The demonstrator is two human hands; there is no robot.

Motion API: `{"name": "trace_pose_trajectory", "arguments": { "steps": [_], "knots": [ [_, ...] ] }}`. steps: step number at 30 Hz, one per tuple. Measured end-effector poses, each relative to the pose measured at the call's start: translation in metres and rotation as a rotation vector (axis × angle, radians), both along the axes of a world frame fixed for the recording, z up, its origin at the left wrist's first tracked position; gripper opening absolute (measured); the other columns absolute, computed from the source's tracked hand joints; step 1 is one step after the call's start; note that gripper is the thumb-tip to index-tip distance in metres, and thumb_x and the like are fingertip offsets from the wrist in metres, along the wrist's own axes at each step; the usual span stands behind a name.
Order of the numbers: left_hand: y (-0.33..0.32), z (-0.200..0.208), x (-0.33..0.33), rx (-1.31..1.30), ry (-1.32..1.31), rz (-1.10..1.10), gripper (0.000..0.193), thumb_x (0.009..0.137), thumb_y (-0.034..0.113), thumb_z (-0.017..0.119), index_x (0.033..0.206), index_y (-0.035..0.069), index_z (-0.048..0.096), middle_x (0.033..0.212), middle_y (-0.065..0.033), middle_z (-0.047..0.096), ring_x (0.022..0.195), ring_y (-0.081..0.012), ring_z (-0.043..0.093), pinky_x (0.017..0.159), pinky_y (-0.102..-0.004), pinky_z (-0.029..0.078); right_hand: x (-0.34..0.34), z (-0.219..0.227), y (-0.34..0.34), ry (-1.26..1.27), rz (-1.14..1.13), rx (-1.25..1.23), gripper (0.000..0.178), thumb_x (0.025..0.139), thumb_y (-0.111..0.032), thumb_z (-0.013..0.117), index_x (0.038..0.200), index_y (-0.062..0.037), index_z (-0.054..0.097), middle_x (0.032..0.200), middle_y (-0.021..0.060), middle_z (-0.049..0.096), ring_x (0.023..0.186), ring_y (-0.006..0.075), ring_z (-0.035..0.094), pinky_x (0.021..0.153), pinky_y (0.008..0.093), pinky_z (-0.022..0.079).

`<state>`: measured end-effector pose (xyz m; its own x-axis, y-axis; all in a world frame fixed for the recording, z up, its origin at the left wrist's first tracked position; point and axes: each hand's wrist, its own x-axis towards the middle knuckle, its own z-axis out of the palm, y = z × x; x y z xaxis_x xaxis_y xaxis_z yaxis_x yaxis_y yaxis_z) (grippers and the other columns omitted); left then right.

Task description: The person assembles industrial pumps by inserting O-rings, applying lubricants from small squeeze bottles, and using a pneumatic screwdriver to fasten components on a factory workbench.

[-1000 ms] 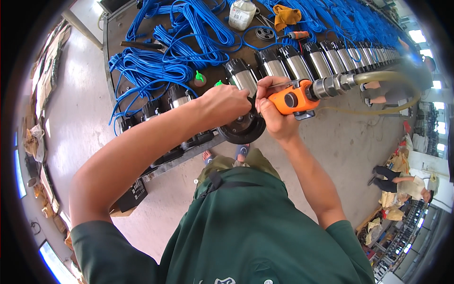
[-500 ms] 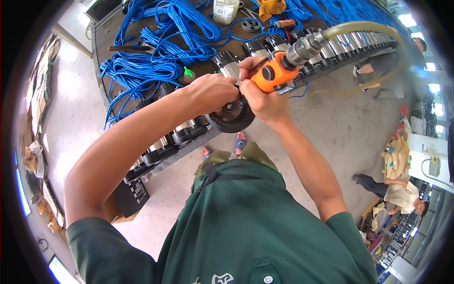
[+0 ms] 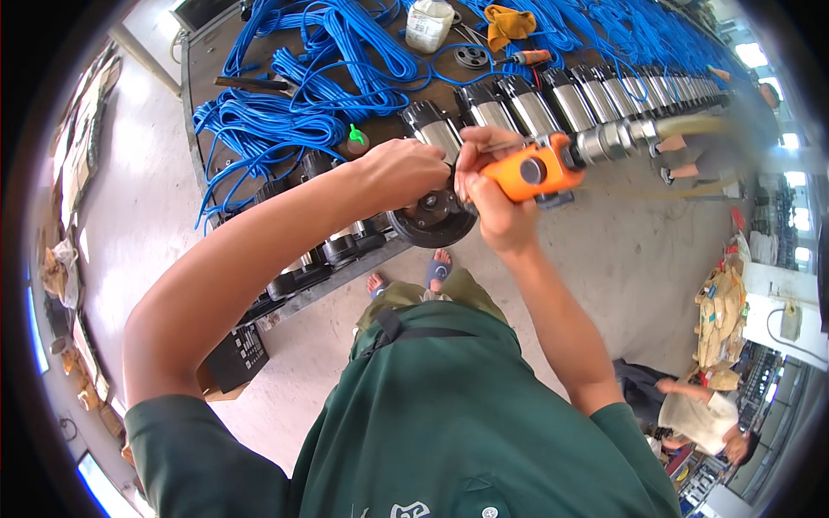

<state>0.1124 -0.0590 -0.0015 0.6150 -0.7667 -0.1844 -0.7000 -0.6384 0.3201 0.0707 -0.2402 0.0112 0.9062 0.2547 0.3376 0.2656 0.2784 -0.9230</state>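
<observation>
The brown worktop (image 3: 207,69) stretches from 10 o'clock to 2 o'clock. At 8 o'clock, a dark box (image 3: 237,358) sits low on the pale floor (image 3: 553,302). Piles of blue cable (image 3: 285,121) lie at 10 and 11 o'clock. A white jug (image 3: 428,26) stands at 12 o'clock, with an orange-brown cloth (image 3: 509,28) near it. Shiny metal cans (image 3: 531,105) with black ends line up at 1 o'clock. At 4 o'clock is another person (image 3: 699,419) in a pale top.

The left arm bends in from 8 o'clock. The left hand (image 3: 410,173) curls at 12 o'clock, just over a black round part (image 3: 432,229) near the middle; I can't tell what its grip holds. The right arm reaches up from 5 o'clock. The right hand (image 3: 501,198) has its grip around an orange tool (image 3: 527,173) at 2 o'clock, joined to a hose (image 3: 691,128).
</observation>
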Motion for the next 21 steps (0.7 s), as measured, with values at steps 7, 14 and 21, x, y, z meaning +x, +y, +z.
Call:
{"name": "trace_pose_trajectory", "arguments": {
  "steps": [7,14,21],
  "knots": [
    [-0.002,0.005,0.001,-0.072,0.084,0.065,0.032,0.063,0.008,0.088,0.092,0.008,0.073,0.09,-0.0121,0.074,0.092,-0.0369,0.074,0.075,-0.0456,0.06,-0.021,0.007,0.013,0.099,0.061,0.063,0.038,0.088,0.002,0.053,0.125,0.002,0.052,0.095,0.0076,0.056,0.073,0.0126,0.056,0.07,0.0278,0.05],
    [0.0,-0.007,0.002,-0.129,0.114,0.145,0.031,0.062,0.007,0.088,0.09,0.007,0.074,0.09,-0.0127,0.075,0.092,-0.0364,0.074,0.076,-0.0439,0.061,-0.017,0.001,0.017,0.118,0.096,0.061,0.036,0.087,0.004,0.052,0.123,0.0017,0.051,0.094,0.0083,0.056,0.073,0.0137,0.056,0.07,0.0289,0.05],
    [-0.001,-0.006,0.004,-0.131,0.165,0.189,0.032,0.061,0.007,0.089,0.089,0.007,0.075,0.09,-0.0122,0.076,0.093,-0.0353,0.074,0.076,-0.0437,0.061,-0.014,-0.002,0.012,0.075,0.133,-0.025,0.032,0.088,0.004,0.054,0.12,-0.0003,0.051,0.095,0.0073,0.058,0.074,0.0124,0.057,0.07,0.0277,0.051]
  ]
}}
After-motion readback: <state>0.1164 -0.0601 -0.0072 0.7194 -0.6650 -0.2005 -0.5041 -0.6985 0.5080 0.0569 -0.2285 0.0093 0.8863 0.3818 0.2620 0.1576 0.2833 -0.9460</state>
